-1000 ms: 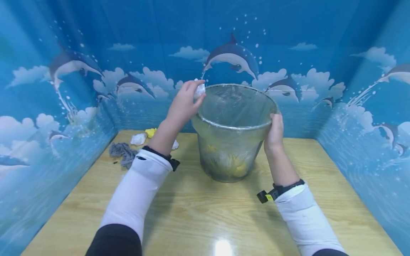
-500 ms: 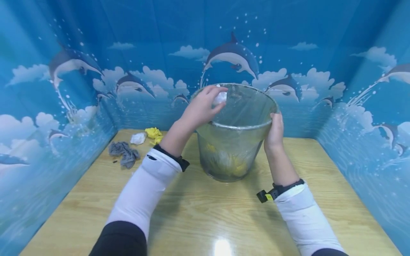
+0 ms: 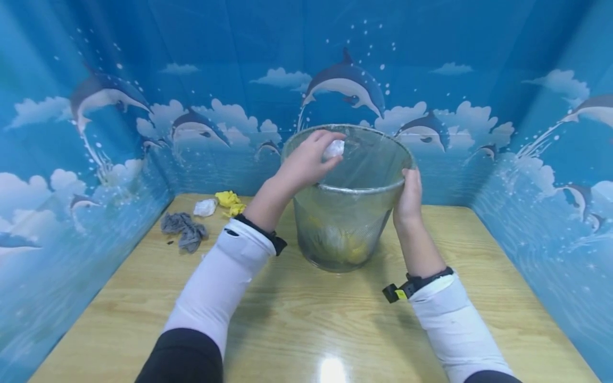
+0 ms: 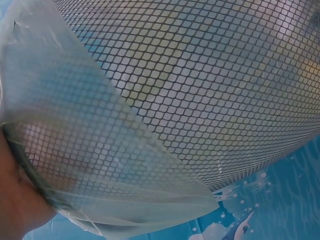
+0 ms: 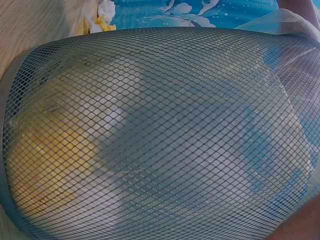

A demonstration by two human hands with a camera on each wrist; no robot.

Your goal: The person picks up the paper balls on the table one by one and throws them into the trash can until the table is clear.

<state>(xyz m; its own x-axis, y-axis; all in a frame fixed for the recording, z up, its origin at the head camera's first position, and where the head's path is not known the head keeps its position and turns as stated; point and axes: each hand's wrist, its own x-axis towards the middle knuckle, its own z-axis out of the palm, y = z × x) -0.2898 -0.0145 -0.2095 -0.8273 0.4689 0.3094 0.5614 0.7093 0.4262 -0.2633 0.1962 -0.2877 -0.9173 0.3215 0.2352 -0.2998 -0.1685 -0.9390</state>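
A mesh wastebasket (image 3: 345,218) lined with a clear plastic bag stands on the table. Yellow and white crumpled paper shows through its lower wall, and in the right wrist view the yellow paper (image 5: 47,165) lies against the mesh. Over the basket's mouth, my left hand (image 3: 304,159) pinches a white crumpled paper ball (image 3: 334,149) between thumb and fingers. My right hand (image 3: 409,197) grips the rim on the right side, thumb on top. The left wrist view is filled by the mesh and the bag's folded-over edge (image 4: 125,175); the paper ball is hidden there.
At the back left of the table (image 3: 306,314) lie a grey crumpled cloth-like piece (image 3: 184,230), a white paper ball (image 3: 205,207) and yellow crumpled paper (image 3: 227,199). A blue dolphin-print curtain (image 3: 215,69) encloses the back and both sides.
My left hand has carried the white paper ball rightward from beside the rim to over the basket's mouth. The right hand keeps its grip on the rim.
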